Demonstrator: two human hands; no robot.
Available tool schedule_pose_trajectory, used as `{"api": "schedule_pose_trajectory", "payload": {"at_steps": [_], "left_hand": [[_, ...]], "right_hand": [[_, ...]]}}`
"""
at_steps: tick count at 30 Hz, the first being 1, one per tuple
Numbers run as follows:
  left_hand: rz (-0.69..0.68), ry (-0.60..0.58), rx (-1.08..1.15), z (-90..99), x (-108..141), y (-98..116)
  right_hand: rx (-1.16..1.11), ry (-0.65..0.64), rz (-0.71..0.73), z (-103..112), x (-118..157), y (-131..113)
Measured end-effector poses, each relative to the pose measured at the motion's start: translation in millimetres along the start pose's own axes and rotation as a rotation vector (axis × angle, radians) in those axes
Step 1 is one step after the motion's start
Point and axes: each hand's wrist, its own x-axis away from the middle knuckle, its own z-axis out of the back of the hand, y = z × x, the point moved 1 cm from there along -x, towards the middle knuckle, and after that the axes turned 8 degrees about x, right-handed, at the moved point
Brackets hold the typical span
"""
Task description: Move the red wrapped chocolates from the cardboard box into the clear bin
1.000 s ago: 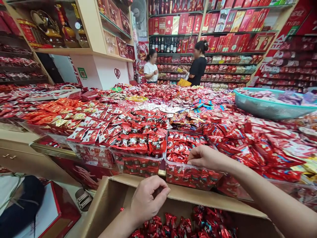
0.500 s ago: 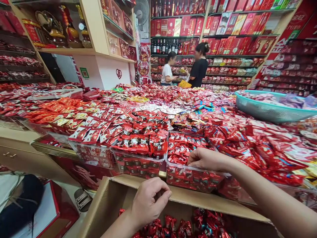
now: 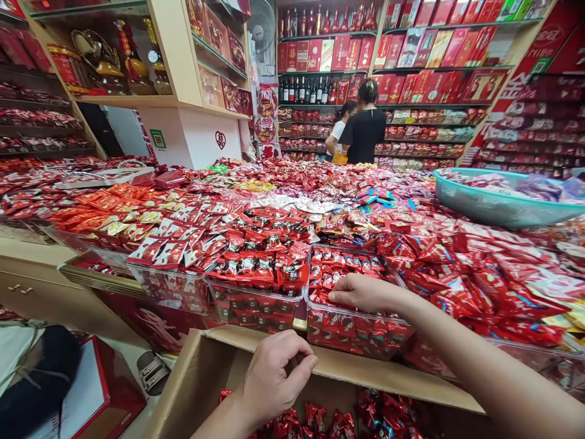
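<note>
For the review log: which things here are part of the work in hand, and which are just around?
In hand:
right hand on sweets in the clear bin
left hand over the cardboard box of red sweets

Just around:
teal basket
two people at the shelves
neighbouring bin

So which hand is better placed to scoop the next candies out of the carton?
Probably the left hand: it hovers at the cardboard carton's flap, right above the red wrapped candies inside. The right hand is stretched forward, resting on candies in the clear bin.
</note>
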Motion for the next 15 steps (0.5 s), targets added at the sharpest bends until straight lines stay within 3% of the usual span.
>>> {"api": "schedule_pose_trajectory", "payload": {"at_steps": [15], "left_hand": [[-0.025, -0.003, -0.011, -1.4, 0.6, -1.0]], "right_hand": [[-0.101, -0.032, 0.051, -7.1, 6.2, 8.1]]}}
